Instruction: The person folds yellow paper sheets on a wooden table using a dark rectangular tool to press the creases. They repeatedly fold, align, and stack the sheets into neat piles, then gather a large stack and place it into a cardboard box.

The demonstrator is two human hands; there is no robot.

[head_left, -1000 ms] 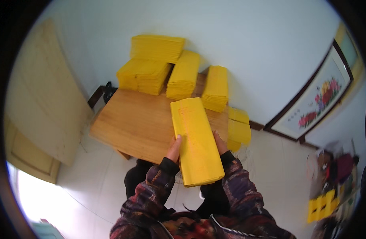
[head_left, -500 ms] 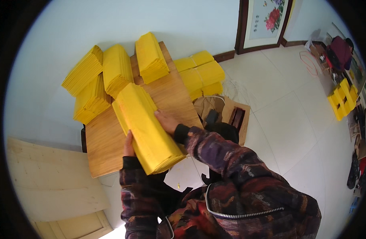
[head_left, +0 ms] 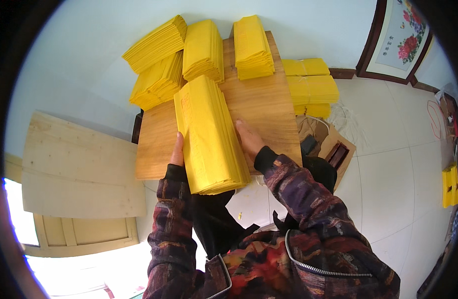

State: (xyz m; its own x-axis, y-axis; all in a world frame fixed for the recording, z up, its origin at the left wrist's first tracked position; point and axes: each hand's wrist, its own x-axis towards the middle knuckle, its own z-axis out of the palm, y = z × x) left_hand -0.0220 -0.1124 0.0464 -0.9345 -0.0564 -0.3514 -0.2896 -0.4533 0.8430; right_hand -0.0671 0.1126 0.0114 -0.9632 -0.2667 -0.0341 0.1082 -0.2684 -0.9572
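A long, thick stack of folded yellow paper (head_left: 209, 139) lies at the near side of the wooden table, its near end reaching past the edge. My left hand (head_left: 177, 150) holds its left side, with only part of the hand showing. Against the right side rests my right hand (head_left: 249, 137), its fingertips partly hidden by the stack. Beyond it stand more yellow paper stacks: a tall one (head_left: 204, 52) in the middle, two piled at the left (head_left: 156, 77), and one (head_left: 253, 47) apart at the far right.
The wooden table (head_left: 261, 102) stands against a pale wall. Tied yellow bundles (head_left: 313, 89) are piled beyond its right side, near an open cardboard box (head_left: 341, 164). A plywood board (head_left: 79, 169) leans at the left. A framed flower picture (head_left: 398, 40) stands at the far right.
My view has turned, so the scene sits further right. The stack's near end has swung a little, and my right hand has slid from its upper right edge down beside it.
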